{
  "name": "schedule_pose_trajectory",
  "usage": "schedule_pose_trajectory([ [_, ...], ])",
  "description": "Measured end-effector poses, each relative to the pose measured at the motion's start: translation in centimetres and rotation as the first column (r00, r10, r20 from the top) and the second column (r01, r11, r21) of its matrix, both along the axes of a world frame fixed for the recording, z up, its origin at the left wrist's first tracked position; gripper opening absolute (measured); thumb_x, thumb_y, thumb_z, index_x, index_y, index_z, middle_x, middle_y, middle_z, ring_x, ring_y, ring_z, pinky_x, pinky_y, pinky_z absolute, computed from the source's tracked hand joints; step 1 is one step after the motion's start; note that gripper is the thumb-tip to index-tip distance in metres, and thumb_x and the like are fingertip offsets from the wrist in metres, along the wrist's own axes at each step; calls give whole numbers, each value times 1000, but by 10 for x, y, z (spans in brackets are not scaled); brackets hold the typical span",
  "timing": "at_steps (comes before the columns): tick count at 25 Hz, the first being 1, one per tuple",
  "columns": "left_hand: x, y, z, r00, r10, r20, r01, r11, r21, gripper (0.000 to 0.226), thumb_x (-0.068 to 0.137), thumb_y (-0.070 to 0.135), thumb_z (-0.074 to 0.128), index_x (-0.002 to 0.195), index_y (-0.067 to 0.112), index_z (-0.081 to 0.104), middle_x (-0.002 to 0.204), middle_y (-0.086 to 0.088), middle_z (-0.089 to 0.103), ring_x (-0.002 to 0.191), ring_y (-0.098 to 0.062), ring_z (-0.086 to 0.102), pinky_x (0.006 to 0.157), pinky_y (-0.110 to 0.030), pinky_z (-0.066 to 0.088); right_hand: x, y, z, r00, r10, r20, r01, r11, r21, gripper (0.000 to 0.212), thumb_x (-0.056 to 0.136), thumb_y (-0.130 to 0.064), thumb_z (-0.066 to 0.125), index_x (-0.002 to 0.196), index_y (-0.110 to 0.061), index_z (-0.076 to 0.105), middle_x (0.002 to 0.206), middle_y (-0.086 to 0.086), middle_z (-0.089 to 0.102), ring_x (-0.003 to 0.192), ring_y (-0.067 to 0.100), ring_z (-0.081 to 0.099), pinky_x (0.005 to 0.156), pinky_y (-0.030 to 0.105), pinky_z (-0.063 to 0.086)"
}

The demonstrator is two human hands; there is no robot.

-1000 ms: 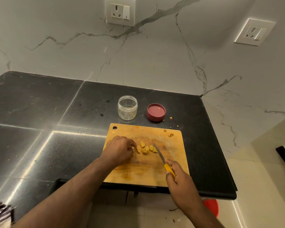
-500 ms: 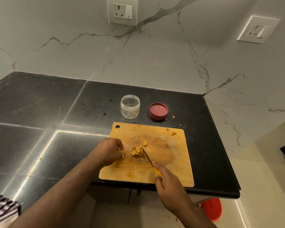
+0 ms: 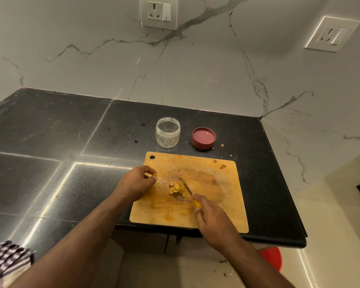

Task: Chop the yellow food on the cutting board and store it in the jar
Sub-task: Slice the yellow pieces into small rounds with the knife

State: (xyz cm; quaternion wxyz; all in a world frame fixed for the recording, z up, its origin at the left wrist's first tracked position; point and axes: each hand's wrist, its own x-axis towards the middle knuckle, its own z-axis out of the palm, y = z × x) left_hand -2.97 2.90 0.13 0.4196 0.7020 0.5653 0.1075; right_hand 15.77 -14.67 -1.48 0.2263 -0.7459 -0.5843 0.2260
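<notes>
Wooden cutting board (image 3: 214, 206) lies on the black table (image 3: 50, 163), its near edge at the table's near edge, its right edge well apart from the table's right edge. Yellow food slices (image 3: 177, 189) sit heaped mid-board; a few crumbs (image 3: 221, 166) near the far right corner. Left hand (image 3: 135, 183) over the board's left edge, grip pinching one yellow piece (image 3: 149, 175) between thumb and fingertips. Right hand (image 3: 214, 219) curled round the yellow-handled knife (image 3: 188, 190); blade touches the right side of the heap. Open clear jar (image 3: 168, 132) stands just beyond the board's far edge; red lid (image 3: 203, 138) beside it, right, apart. Bare table stretches left of the board.
</notes>
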Motion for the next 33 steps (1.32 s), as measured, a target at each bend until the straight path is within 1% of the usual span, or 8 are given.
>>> schedule_pose_trajectory([
  [4,2,-2,-1,1000,19,19,-19,999,-36,23,100,25,59,123,25,63,107,-6,68,85,-19,70,84,-41,61,-20,-14,-1,992,109,-69,-110,994,-6,46,103,-27,39,148,-32,34,145,-10,45,125,3,44,102,17,37],
  [9,1,-3,-2,992,79,101,-72,994,-79,21,99,22,61,120,21,66,95,-5,70,81,-20,72,83,-44,62,8,-8,1,997,-79,-21,80,996,40,43,103,-24,41,145,-29,39,139,-5,52,119,9,51,96,21,42],
  [16,8,-14,6,961,153,230,-117,980,-162,21,100,11,48,107,21,66,94,-13,66,75,-23,69,72,-38,63,-3,-7,-5,999,-24,-22,25,999,25,43,103,-23,41,146,-26,39,142,-4,50,122,11,50,100,26,43],
  [19,10,-13,4,972,140,189,-117,985,-130,16,100,14,52,105,22,65,98,-10,67,80,-23,72,72,-36,64,-1,-4,-6,999,-34,-12,34,999,16,43,103,-23,41,145,-27,39,141,-3,52,120,12,51,98,25,44],
  [22,10,-13,-2,987,104,124,-91,990,-105,18,99,15,55,112,23,64,98,-5,67,82,-22,71,75,-40,64,-13,-8,-4,997,66,-36,-66,998,-15,45,103,-23,41,148,-28,36,145,-6,46,126,9,46,100,16,35],
  [25,9,-14,-4,995,78,70,-73,994,-76,21,98,16,53,114,25,64,99,-3,66,82,-20,70,77,-43,63,-25,-16,-4,990,121,-75,-123,992,-30,47,103,-25,39,149,-31,33,144,-7,46,124,5,46,101,17,37],
  [30,9,-13,-8,995,63,78,-58,996,-66,23,98,17,54,117,25,64,102,-3,66,82,-20,70,79,-44,63,-7,-30,-1,992,-51,-112,50,999,-9,45,103,-23,42,147,-31,38,140,-9,50,120,3,48,96,16,40],
  [33,11,-11,-7,989,84,126,-75,995,-73,20,100,17,55,117,26,62,103,-3,65,80,-19,70,78,-40,63,-14,-36,-3,990,-43,-134,39,999,-29,45,103,-24,41,147,-31,37,139,-13,48,118,-2,46,92,7,35],
])
